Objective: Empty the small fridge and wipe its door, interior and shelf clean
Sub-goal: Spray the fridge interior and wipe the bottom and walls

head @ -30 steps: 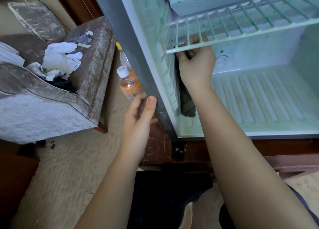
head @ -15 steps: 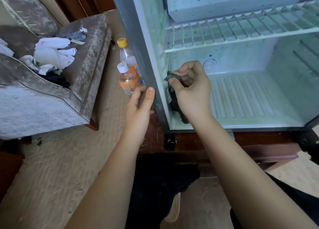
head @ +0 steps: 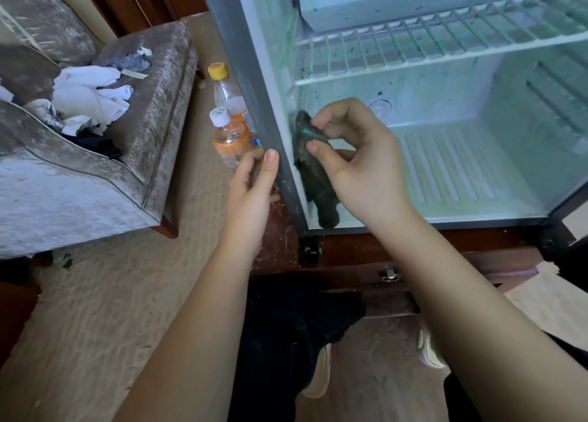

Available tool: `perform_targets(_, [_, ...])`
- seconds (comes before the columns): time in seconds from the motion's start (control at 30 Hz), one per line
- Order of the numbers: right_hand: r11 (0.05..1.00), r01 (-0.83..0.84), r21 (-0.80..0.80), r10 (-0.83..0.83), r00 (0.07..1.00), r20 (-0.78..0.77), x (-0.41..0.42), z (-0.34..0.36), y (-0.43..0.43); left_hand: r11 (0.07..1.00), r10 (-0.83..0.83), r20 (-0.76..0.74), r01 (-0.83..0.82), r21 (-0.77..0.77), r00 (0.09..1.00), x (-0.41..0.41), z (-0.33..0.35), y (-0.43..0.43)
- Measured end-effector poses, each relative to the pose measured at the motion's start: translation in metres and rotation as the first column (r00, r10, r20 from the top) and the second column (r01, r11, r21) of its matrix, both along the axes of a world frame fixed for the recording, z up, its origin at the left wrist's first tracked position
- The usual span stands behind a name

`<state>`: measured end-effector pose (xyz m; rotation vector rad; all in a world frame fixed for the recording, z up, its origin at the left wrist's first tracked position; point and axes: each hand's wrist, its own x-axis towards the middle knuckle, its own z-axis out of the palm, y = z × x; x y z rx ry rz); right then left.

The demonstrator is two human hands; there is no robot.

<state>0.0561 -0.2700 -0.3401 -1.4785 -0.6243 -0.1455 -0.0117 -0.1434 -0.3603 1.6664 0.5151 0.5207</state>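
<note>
The small fridge (head: 477,173) stands open and holds nothing but its white wire shelf (head: 445,39); green smears and spots mark its left wall and back. My right hand (head: 353,157) pinches a dark cloth (head: 315,179) between thumb and fingers against the lower left inner wall, the cloth hanging down to the floor of the fridge. My left hand (head: 251,192) grips the grey left frame edge (head: 248,81) from outside, thumb on the front face.
Two plastic bottles (head: 227,135) with orange drink stand on the carpet left of the fridge. A grey armchair (head: 95,154) with white and dark clothes on it sits at the left. The fridge rests on a dark wooden cabinet (head: 366,256). My legs and shoes are below.
My right hand came down with the cloth from under the wire shelf's front left corner to the lower left wall. The left hand stayed on the frame edge.
</note>
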Motion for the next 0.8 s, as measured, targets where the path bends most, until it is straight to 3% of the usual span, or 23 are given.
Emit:
perform_targets(0.07, [1.0,-0.003,-0.018,0.003,1.0,0.016,-0.003,-0.009,0.009,1.0,-0.013,0.008,0.013,-0.021,1.0,-0.001,0.001,0.0])
perform_targets(0.17, [0.973,0.033,-0.227,-0.023,0.999,0.044,0.001,-0.048,0.008,0.998,-0.03,0.004,0.03,-0.052,1.0,-0.002,0.002,0.002])
perform_targets(0.27, [0.877,-0.09,-0.472,0.102,0.995,0.0,0.001,-0.076,-0.007,0.996,-0.061,-0.006,0.061,-0.066,0.998,-0.004,0.001,0.003])
perform_targets(0.33, [0.86,-0.118,-0.496,0.147,0.989,0.021,-0.005,-0.078,-0.016,0.996,-0.047,-0.014,0.046,-0.074,0.999,-0.007,-0.001,0.002])
perform_targets(0.47, [0.92,-0.012,-0.393,0.02,1.0,0.016,-0.013,-0.053,-0.044,0.994,0.081,-0.219,-0.063,0.088,0.972,-0.017,-0.006,-0.006])
perform_targets(0.57, [0.972,-0.014,-0.235,-0.011,0.994,-0.107,-0.014,-0.033,-0.073,0.968,-0.112,-0.366,0.185,0.172,0.924,-0.026,-0.01,-0.017])
perform_targets(0.67, [0.993,-0.087,0.085,0.108,0.952,-0.285,-0.017,-0.019,-0.089,0.827,-0.328,-0.435,0.478,0.297,0.838,-0.024,-0.013,-0.035])
perform_targets(0.73, [0.979,-0.09,0.18,0.145,0.936,-0.321,-0.017,-0.014,-0.094,0.753,-0.428,-0.462,0.589,0.294,0.777,-0.017,-0.015,-0.048])
perform_targets(0.8, [0.976,-0.086,0.199,0.148,0.934,-0.324,-0.016,-0.01,-0.097,0.713,-0.426,-0.46,0.602,0.359,0.779,-0.008,-0.018,-0.056])
